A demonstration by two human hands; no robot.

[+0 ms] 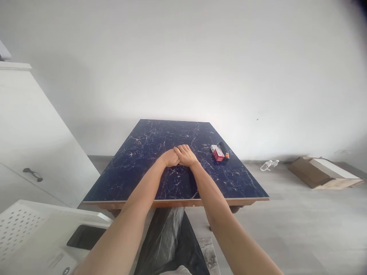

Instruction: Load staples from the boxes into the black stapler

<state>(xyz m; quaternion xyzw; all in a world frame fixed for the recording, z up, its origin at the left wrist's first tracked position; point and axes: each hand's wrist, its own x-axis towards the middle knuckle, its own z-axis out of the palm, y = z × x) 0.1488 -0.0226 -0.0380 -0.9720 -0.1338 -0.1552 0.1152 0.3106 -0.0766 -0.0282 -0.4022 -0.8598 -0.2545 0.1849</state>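
Observation:
Both my arms reach forward over a dark blue marbled table top (143, 172). My left hand (169, 157) is curled into a fist resting on the table's middle. My right hand (186, 155) lies over it, its fingers wrapped across the left knuckles. I cannot see anything inside either hand. A red and white small box (217, 152) lies on the table to the right of my hands, with a black lighter-like object (224, 149) with an orange tip beside it. Neither hand touches them.
A white cabinet (31, 152) with a dark handle stands at the left. A white perforated appliance top (37, 233) is at the lower left. On the grey floor at right lie an empty plastic bottle (268, 165) and flat cardboard boxes (322, 172). A white wall is behind.

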